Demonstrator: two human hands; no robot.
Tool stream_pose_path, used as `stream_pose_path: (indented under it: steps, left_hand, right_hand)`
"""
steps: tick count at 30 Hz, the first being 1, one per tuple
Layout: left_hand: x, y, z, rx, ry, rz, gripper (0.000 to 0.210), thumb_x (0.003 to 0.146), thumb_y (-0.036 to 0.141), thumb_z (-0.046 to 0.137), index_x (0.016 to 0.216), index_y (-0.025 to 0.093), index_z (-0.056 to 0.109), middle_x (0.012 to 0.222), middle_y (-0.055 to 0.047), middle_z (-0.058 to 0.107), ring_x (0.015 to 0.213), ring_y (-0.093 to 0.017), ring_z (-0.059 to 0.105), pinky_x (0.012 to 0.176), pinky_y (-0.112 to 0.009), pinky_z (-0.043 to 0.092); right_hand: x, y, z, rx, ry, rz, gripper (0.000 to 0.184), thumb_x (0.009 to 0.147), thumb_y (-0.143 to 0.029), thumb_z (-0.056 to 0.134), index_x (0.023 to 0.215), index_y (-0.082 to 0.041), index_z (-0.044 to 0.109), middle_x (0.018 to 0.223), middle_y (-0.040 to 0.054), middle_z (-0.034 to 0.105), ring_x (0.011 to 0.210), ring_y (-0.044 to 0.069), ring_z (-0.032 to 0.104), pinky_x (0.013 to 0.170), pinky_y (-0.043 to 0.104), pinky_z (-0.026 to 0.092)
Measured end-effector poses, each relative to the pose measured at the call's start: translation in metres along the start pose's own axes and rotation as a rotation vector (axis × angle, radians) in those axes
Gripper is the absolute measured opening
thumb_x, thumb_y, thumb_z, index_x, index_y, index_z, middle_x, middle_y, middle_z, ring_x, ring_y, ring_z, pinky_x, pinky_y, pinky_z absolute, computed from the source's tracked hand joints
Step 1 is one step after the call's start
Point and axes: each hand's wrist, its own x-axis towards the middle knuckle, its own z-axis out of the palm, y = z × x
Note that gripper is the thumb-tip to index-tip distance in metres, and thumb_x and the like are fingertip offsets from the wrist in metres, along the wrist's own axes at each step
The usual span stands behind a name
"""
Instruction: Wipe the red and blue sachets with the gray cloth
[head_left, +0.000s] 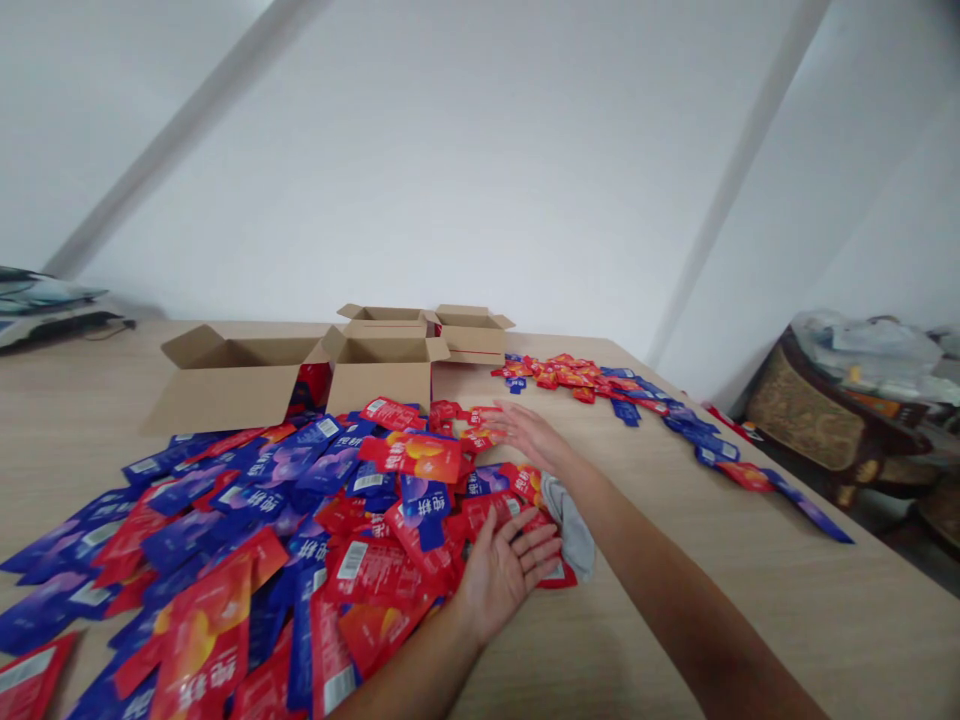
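Two bare hands of mine are spread low over the bench (675, 580): my left grip (499, 575) lies palm up, fingers apart, at the right edge of a big heap of red and blue pouches (307, 545); my right grip (531, 432), just beyond it, has its fingers extended too. Neither appears clamped on anything. I judge much is left: the heap sprawls unsorted leftward of my left grip, and a smaller spread of pouches (574, 378) lies beyond my right. Past the heap stand four cartons (382, 388); how full, I cannot tell. A grey cloth (574, 535) sits between my left fingertips and right forearm. Beyond and left of my left grip, a red-orange pouch (420, 457) lies with its long axis crosswise; nearer, a red pouch (382, 572) points its barcode end leftward, away from that grip.
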Motion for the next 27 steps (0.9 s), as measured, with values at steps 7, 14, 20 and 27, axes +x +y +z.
stream_pose_path:
  steps: [7,14,20,27]
  left_hand:
    - [0.000,0.001,0.007,0.018,0.052,-0.021,0.056,0.088,0.053,0.041,0.118,0.007,0.056,0.105,-0.019,0.067,0.096,-0.028,0.064,0.093,-0.042,0.040]
    - [0.001,-0.001,0.006,0.039,0.078,-0.001,0.053,0.088,0.053,0.040,0.112,0.010,0.060,0.101,-0.016,0.069,0.092,-0.027,0.066,0.086,-0.039,0.044]
    - [0.001,-0.002,0.007,0.035,0.083,0.001,0.054,0.089,0.054,0.039,0.111,0.010,0.061,0.099,-0.016,0.069,0.089,-0.026,0.066,0.085,-0.039,0.045]
    - [0.001,-0.001,0.005,0.044,0.042,0.010,0.055,0.088,0.053,0.040,0.113,0.008,0.058,0.101,-0.018,0.068,0.092,-0.027,0.066,0.090,-0.042,0.042]
  right_hand:
    - [0.017,0.058,-0.149,-0.826,0.565,0.179,0.040,0.080,-0.017,0.045,0.118,-0.007,0.055,0.124,0.0197,0.054,0.120,0.026,0.046,0.103,0.043,0.032]
    - [0.014,0.088,-0.241,-1.206,0.670,0.394,0.049,0.083,-0.017,0.040,0.132,-0.008,0.041,0.139,0.0244,0.037,0.132,0.032,0.031,0.099,0.053,0.029]
    - [0.013,0.108,-0.254,-1.400,0.537,0.465,0.038,0.090,-0.019,0.033,0.119,-0.004,0.053,0.113,0.0258,0.059,0.107,0.030,0.058,0.085,0.042,0.044]
    - [-0.034,0.111,-0.199,-1.582,0.346,0.337,0.029,0.093,-0.014,0.033,0.112,-0.006,0.054,0.098,0.0220,0.066,0.094,0.025,0.064,0.079,0.033,0.045]
